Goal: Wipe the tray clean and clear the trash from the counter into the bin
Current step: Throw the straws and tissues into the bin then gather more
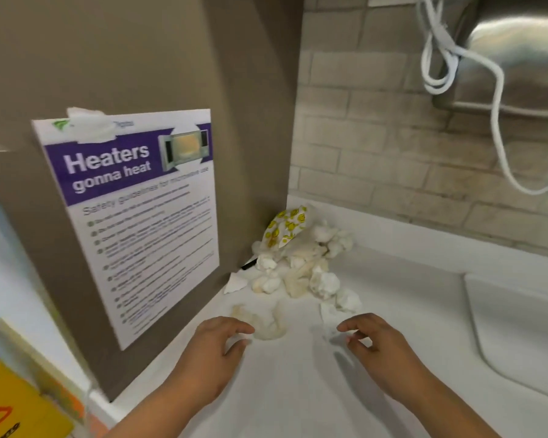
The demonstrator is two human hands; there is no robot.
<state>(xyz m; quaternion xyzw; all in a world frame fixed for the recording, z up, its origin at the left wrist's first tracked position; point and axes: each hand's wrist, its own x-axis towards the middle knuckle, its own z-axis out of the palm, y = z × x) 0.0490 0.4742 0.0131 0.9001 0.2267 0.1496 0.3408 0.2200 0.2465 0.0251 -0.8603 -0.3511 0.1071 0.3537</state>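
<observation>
The trash (298, 263), a heap of crumpled tissues with a smiley-print wrapper (285, 226) on top, lies in the bench (298, 390) corner against the cabinet (234, 90). One loose tissue (268, 324) lies at the left hand's (215, 346) fingertips and a flat scrap (328, 317) just beside the right hand (377, 343). Both hands are loosely curled, grasping nothing. A microwave poster (140, 216) hangs on the cabinet, and a sink (519, 336) lies to the right.
</observation>
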